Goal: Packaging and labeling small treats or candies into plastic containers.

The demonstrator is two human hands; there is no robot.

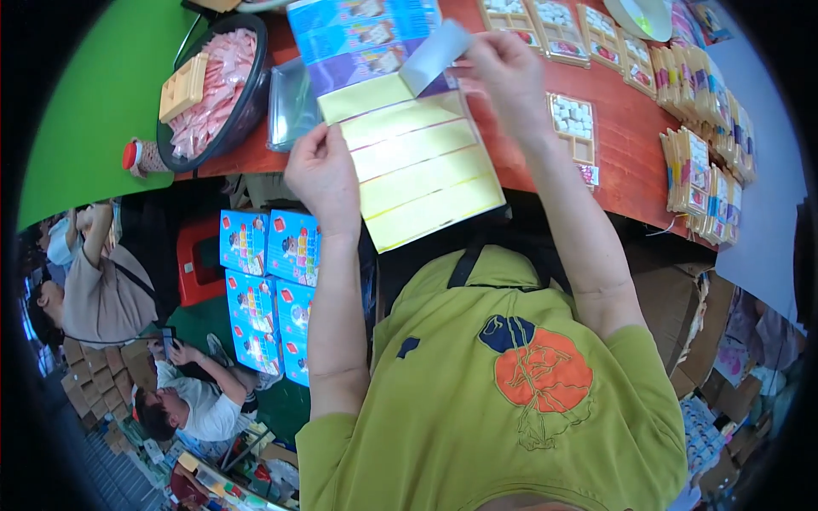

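A sticker sheet (426,166) hangs over the front of the red table, tilted toward me. Its lower part is bare yellow backing, while blue and purple printed stickers cover its far end. My left hand (328,175) pinches the sheet's left edge between thumb and fingers. My right hand (511,81) has a sticker (436,56) by its corner; the pale back shows, curled up from the purple printed row. Whether that sticker's far end still clings to the backing, I cannot tell. Just right of the sheet lies a compartment tray of white cubes (573,128).
A black tub of pink packets (230,94) with a cream tray stands left, by a red-capped jar (141,157). Packed trays (554,25) line the far side; stacked packs (690,175) stand right. Blue boxes (256,311) are piled below left, near other people.
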